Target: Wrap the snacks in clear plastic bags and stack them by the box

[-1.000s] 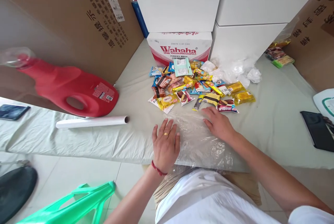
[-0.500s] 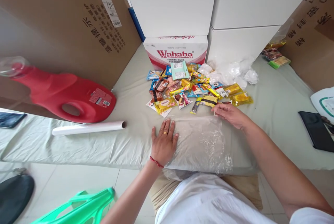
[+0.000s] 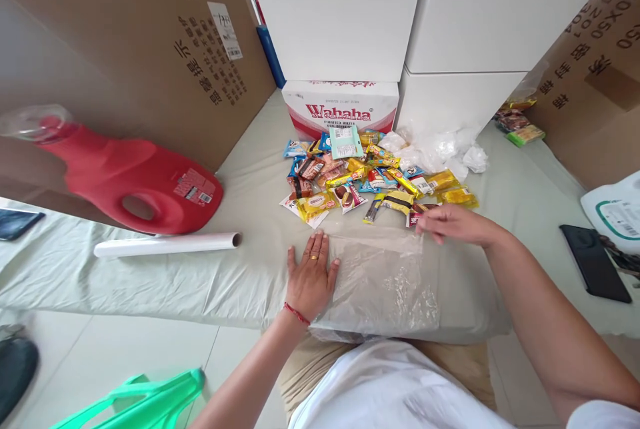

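A clear plastic bag (image 3: 383,282) is spread flat along the front edge of the cloth-covered table. Across its left margin my left hand (image 3: 313,276) lies flat, fingers stretched out, with a ring and a red wrist cord. At the bag's upper right corner my right hand (image 3: 453,224) has its fingers pinched together, apparently on the film; the fingertips partly hide the contact. Just beyond the bag, a heap of small wrapped snacks (image 3: 350,196) covers the table, and a dark red snack packet (image 3: 414,216) peeks out beside my right fingers.
Behind the snacks stand a Wahaha water carton (image 3: 343,109) and crumpled clear plastic (image 3: 445,146). Leftward are a red detergent bottle (image 3: 145,176) and a white roll (image 3: 170,245). A phone (image 3: 595,262) and a white bottle (image 3: 617,212) lie right. A green plastic stool (image 3: 150,402) is below.
My right hand has shifted slightly right and turned, its fingers now pointing left at the bag's corner. My left hand stays flat on the bag. The view has shifted a little.
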Available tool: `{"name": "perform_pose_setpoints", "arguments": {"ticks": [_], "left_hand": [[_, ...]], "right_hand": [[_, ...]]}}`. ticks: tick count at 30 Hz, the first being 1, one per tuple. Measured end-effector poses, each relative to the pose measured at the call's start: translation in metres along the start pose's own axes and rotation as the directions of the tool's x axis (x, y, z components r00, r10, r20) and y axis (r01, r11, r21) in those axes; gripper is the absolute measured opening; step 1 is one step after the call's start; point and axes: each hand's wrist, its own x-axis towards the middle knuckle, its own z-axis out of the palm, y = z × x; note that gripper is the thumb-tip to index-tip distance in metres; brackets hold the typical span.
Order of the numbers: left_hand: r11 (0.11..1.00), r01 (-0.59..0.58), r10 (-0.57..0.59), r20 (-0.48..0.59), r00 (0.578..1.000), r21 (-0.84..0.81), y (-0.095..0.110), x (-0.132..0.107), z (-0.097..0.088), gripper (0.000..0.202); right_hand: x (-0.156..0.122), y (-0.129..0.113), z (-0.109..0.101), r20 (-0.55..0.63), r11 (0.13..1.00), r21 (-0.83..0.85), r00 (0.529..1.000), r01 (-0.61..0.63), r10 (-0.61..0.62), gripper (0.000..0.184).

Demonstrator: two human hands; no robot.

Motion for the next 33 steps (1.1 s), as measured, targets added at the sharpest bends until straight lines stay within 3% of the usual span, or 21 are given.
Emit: {"name": "perform_pose_setpoints", "arguments": {"ticks": [2,4,8,11,15,17,20,23,25,27,29,31,33], "left_hand": [[1.000,0.005,-0.005,-0.002,1.000,0.000,0.000,0.000,0.001,0.062],[1.000,0.008,-0.008,-0.006,1.000,0.003,0.001,0.001,0.001,0.062],[1.000,-0.003,0.002,-0.016,1.000,-0.009,0.000,0.000,-0.001,0.061],[0.999,-0.014,0.013,-0.019,1.000,-0.038,0.000,-0.002,-0.003,0.060],[0.997,-0.036,0.034,-0.022,0.999,-0.070,-0.001,0.003,-0.004,0.058],[0.995,-0.052,0.052,-0.005,0.999,-0.086,-0.006,0.012,-0.004,0.057],[0.988,-0.058,0.060,0.011,0.998,-0.145,-0.019,0.032,-0.012,0.055],[0.971,-0.045,0.005,-0.166,0.986,-0.237,-0.021,0.035,-0.032,0.052],[0.950,-0.102,-0.001,-0.330,0.944,-0.293,-0.010,0.019,-0.043,0.046],[0.905,-0.276,0.142,-0.381,0.914,-0.324,0.009,-0.007,-0.047,0.046],[0.804,-0.510,0.428,-0.299,0.853,-0.305,0.027,-0.033,-0.041,0.050],[0.767,-0.577,0.549,-0.178,0.817,-0.282,0.033,-0.051,-0.029,0.051],[0.778,-0.566,0.566,-0.086,0.820,-0.271,0.026,-0.058,-0.018,0.053]], "right_hand": [[0.019,-0.002,0.004,-0.137,0.986,-0.142,0.988,-0.087,0.067,0.058],[0.041,-0.006,0.015,-0.179,0.951,-0.280,0.980,-0.133,0.084,0.054],[0.068,-0.018,0.034,-0.004,0.936,-0.323,0.989,-0.141,0.148,0.030],[0.071,-0.022,0.030,0.017,0.974,-0.222,0.999,-0.033,0.037,0.011],[0.070,-0.018,0.011,-0.234,0.971,-0.225,0.963,0.080,-0.134,0.016],[0.071,-0.011,0.004,-0.370,0.949,-0.315,0.921,-0.004,-0.119,0.016],[0.067,0.001,0.001,-0.507,0.888,-0.382,0.862,-0.257,0.032,0.017],[0.052,0.015,0.006,-0.576,0.843,-0.348,0.803,-0.411,0.153,0.017],[0.036,0.023,0.013,-0.602,0.860,-0.294,0.780,-0.416,0.172,0.018],[0.020,0.030,0.020,-0.612,0.889,-0.225,0.768,-0.398,0.189,0.020],[0.007,0.037,0.026,-0.610,0.909,-0.158,0.762,-0.385,0.216,0.022],[-0.003,0.044,0.031,-0.605,0.918,-0.109,0.759,-0.380,0.242,0.023],[-0.010,0.048,0.034,-0.583,0.933,-0.074,0.775,-0.351,0.245,0.024]]}}
